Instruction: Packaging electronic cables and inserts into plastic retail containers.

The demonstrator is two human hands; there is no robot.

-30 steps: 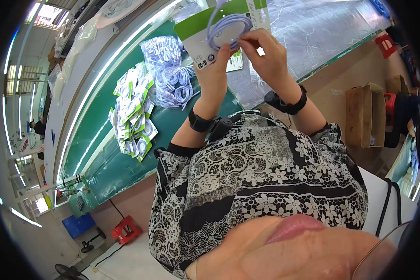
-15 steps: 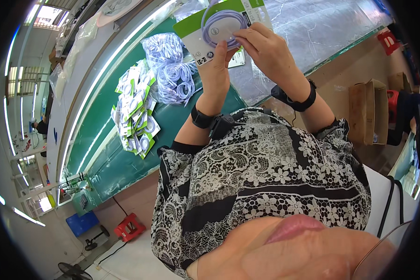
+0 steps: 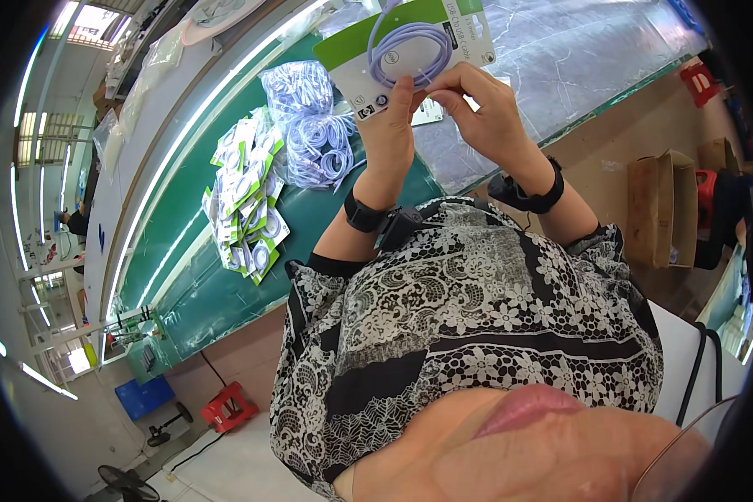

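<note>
A green and white packaging card (image 3: 347, 52) with a coiled lavender cable (image 3: 410, 32) lying against its front is held up over the table. My left hand (image 3: 389, 125) grips the card at its lower edge, thumb pressed on the front by the coil and the other fingers mostly hidden behind. My right hand (image 3: 487, 109) is closed, its thumb and index finger pinched together at the bottom of the coil; what lies between the tips is too small to make out. One end of the cable runs up past the picture's top edge.
Left of my hands, a pile of carded cables (image 3: 247, 197) lies on the green table mat (image 3: 309, 226). Beside it are clear bags of coiled lavender cables (image 3: 318, 146). A grey plastic-covered surface (image 3: 560, 58) extends right. Cardboard boxes (image 3: 661, 209) and a red stool (image 3: 230, 407) stand on the floor.
The card has shifted slightly right and tilted. My right hand has moved from the front of the coil down to its lower edge; my left hand keeps its grip.
</note>
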